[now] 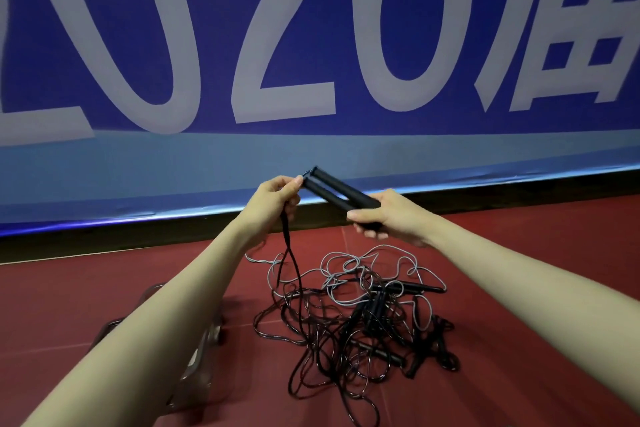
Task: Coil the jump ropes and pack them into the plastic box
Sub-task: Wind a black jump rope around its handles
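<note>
My right hand (pixel 384 218) grips two black jump-rope handles (pixel 332 189) held side by side, pointing up and to the left. My left hand (pixel 277 198) pinches the black rope (pixel 289 253) at the handles' far ends, and the rope hangs down from it. On the red floor below lies a tangled pile of jump ropes (pixel 353 322), black ones and a grey one (pixel 346 267), with more black handles in it. The clear plastic box (pixel 197 357) sits at lower left, mostly hidden behind my left forearm.
A blue banner (pixel 311 45) with large white characters fills the wall ahead, above a dark baseboard (pixel 519 198). Red floor (pixel 519 288) spreads around the pile.
</note>
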`<state>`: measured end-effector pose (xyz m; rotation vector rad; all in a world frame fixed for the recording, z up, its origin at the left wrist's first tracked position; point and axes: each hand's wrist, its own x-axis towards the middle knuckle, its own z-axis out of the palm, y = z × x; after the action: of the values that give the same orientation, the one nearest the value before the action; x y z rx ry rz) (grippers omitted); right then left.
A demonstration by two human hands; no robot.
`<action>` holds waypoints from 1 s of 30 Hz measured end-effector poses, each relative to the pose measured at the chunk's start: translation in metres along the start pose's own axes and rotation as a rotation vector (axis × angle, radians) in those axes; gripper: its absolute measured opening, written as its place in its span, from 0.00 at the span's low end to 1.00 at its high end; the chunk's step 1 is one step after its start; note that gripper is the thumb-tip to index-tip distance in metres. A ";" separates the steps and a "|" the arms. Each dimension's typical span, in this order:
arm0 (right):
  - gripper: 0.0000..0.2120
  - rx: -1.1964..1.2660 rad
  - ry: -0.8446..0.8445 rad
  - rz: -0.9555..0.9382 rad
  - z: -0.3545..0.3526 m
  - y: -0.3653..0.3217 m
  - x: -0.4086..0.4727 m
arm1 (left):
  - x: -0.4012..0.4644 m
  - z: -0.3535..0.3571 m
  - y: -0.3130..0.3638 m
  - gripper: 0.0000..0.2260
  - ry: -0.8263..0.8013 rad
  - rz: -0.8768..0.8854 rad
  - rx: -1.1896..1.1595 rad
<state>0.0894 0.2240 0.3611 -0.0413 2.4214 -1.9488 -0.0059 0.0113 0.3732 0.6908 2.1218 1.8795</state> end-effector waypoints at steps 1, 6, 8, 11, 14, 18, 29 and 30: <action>0.03 0.085 0.050 -0.021 0.002 -0.003 0.002 | 0.000 -0.001 -0.003 0.09 -0.014 -0.020 -0.010; 0.07 0.624 0.462 -0.083 -0.012 -0.021 0.017 | -0.008 -0.002 -0.016 0.15 -0.159 -0.071 0.143; 0.09 0.767 0.601 -0.061 -0.025 -0.021 0.019 | -0.015 0.003 -0.019 0.16 -0.267 -0.133 0.191; 0.09 0.816 0.708 0.006 -0.036 -0.009 0.015 | -0.021 0.013 -0.021 0.16 -0.377 -0.174 0.287; 0.07 0.843 0.694 0.082 -0.037 -0.002 0.010 | -0.025 0.027 -0.020 0.17 -0.457 -0.153 0.396; 0.09 0.799 0.652 0.123 -0.039 -0.005 0.010 | -0.034 0.045 -0.020 0.17 -0.577 -0.138 0.499; 0.06 0.800 0.472 0.081 -0.038 -0.008 0.004 | -0.039 0.051 -0.018 0.17 -0.631 -0.159 0.589; 0.06 0.765 0.463 0.085 -0.041 -0.008 0.002 | -0.038 0.047 -0.017 0.16 -0.607 -0.152 0.609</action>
<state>0.0854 0.2618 0.3777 0.5705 1.6245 -2.9312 0.0453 0.0328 0.3437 1.0159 2.2071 0.7719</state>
